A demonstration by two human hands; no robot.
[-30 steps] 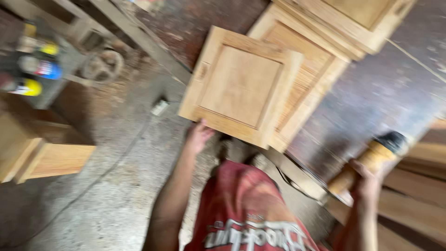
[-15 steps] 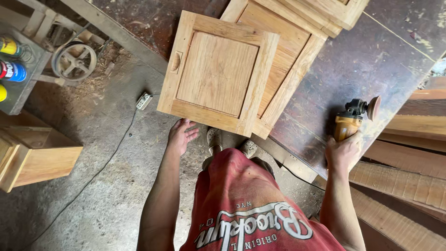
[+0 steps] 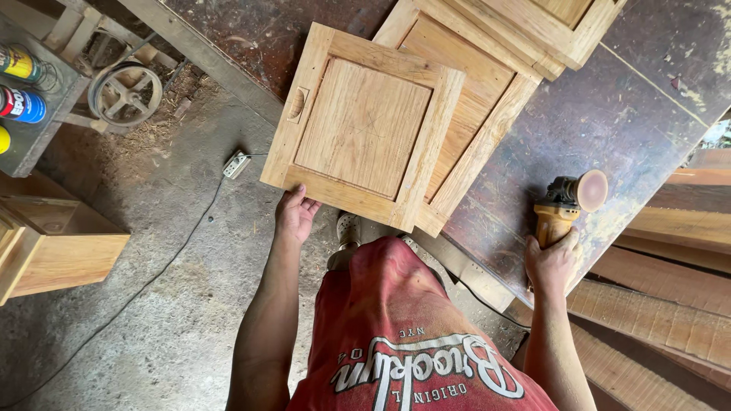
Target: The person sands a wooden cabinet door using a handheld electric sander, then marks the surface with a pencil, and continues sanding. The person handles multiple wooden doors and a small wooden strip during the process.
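A square wooden cabinet door [image 3: 364,125] with a recessed panel and a carved finger pull lies on top of other doors, overhanging the edge of the dark workbench [image 3: 624,114]. My left hand [image 3: 294,213] grips its near left corner from below. My right hand [image 3: 550,262] is wrapped around the yellow handle of an angle grinder [image 3: 567,204] with a round sanding disc, which rests on the bench near its front edge.
More wooden doors [image 3: 487,99] are stacked at the back of the bench. Planks [image 3: 670,304] lie at right. On the dusty concrete floor are a white socket [image 3: 236,164] with a cable, a metal wheel [image 3: 126,93] and a wooden box [image 3: 53,243]. Spray cans [image 3: 21,103] stand at left.
The view has steadied and come closer. My left hand has reached up from just below the door and taken hold of its near corner. My right hand stays on the grinder.
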